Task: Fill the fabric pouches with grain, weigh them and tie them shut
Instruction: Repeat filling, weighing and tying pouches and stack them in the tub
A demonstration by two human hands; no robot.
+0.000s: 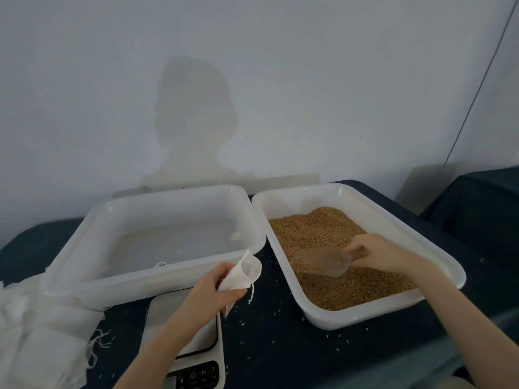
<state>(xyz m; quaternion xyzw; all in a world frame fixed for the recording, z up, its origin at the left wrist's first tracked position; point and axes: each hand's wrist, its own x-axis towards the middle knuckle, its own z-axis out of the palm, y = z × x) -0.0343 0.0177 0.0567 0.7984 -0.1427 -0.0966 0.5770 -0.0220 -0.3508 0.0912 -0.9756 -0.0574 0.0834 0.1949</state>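
My left hand [213,290] grips a small white fabric pouch [244,273] with its mouth open toward the right, held above the table between the two tubs. Its drawstring dangles below. My right hand [376,254] holds a clear plastic scoop [323,262] by its handle. The scoop lies low in the brown grain [323,231] and has grain in it. The grain fills a white tub [398,228] on the right. A white kitchen scale [191,346] sits under my left forearm.
A second white tub [157,279] stands at the left with little visible inside. A pile of flat white pouches [42,332] lies at the left edge. Loose grains dot the dark tablecloth [280,346]. A wall rises just behind the tubs.
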